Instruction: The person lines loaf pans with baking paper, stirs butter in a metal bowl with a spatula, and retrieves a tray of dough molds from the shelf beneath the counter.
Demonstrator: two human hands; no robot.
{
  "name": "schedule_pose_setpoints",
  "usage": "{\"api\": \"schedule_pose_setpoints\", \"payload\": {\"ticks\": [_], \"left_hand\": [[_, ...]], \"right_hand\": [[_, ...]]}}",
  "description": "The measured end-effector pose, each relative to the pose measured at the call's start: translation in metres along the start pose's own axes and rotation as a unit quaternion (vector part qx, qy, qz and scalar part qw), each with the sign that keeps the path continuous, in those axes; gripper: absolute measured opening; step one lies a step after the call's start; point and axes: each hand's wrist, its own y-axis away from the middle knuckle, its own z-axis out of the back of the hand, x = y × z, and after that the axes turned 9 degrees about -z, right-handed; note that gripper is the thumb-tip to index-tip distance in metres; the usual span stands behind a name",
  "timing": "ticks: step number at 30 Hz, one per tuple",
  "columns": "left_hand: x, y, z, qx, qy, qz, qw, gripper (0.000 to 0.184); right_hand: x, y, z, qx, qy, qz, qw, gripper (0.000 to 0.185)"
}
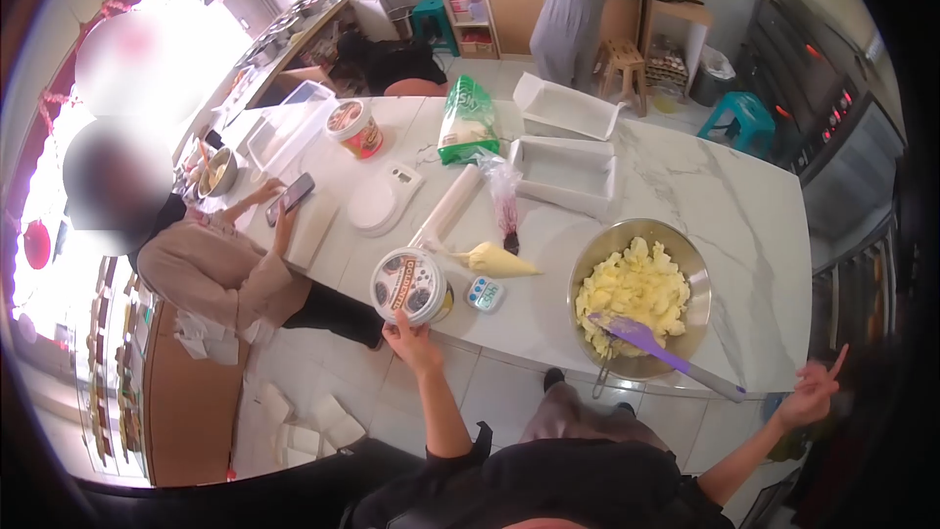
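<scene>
The left hand (413, 346) is at six o'clock of the white lidded tub (411, 286); its fingers touch the near rim of the lid, and I cannot tell if they grip it. The right hand (811, 397) is in the air, at four o'clock from the steel bowl (701, 279); one finger is stretched out, the others are loosely bent, and it holds nothing that I can see.

The tub stands on the marble table (744, 235), near its edge, at nine o'clock from the bowl; at three o'clock of the tub lies the small blue-and-white box (485, 294); the pale piping bag (494, 259) is just above this box, towards one o'clock. In the bowl is a pale yellow mass (641, 284); the purple spatula (638, 335) rests there, its handle crossing the rim towards four o'clock; two white lined pans (565, 173) (565, 108) stand at eleven o'clock.
</scene>
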Motion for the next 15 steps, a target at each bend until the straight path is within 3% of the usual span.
{"api": "schedule_pose_setpoints", "payload": {"ticks": [1,5,7,10,15], "left_hand": [[-0.009,0.004,-0.005,0.005,-0.032,0.02,0.999,0.04],[-0.009,0.008,0.008,-0.047,-0.033,0.033,0.998,0.04],[-0.016,0.017,0.002,-0.09,-0.03,0.037,0.995,0.039],[-0.012,0.021,0.006,-0.124,-0.031,-0.018,0.992,0.037],[-0.012,0.057,0.007,-0.122,-0.032,-0.036,0.991,0.036]], "right_hand": [[-0.002,0.002,0.004,0.014,-0.008,-0.019,1.0,0.053],[-0.004,0.004,0.014,-0.042,0.031,-0.125,0.991,0.057],[-0.013,0.004,0.018,-0.102,0.031,-0.133,0.985,0.039],[-0.014,-0.006,0.028,-0.152,0.07,-0.109,0.98,0.026],[-0.039,-0.024,0.064,-0.143,0.105,-0.052,0.983,0.048]]}}
